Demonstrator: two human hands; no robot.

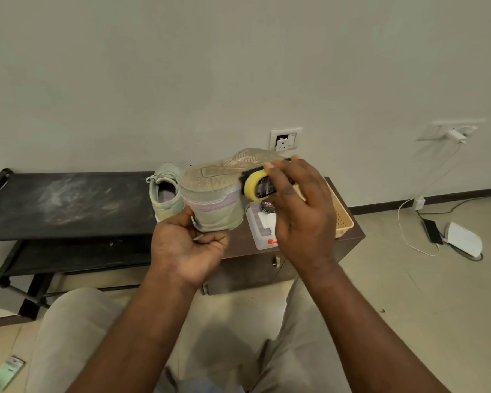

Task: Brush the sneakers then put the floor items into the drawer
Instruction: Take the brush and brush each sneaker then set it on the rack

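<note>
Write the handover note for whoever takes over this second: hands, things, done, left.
Left hand grips the heel of the sneaker, held sole up. Right hand holds the yellow brush, bristles on that sole.
Second sneaker stands upright behind it, where the black rack meets the brown cabinet. Green packet lies on the floor, lower left.
Done: nothing visibly finished; the brush is on the held sole.
Left: finish both sneakers, then put floor items into the cabinet's drawer, which looks shut.

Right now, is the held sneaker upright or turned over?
Turned over: the sneaker shows its sole upward, with the brush against it.
</note>
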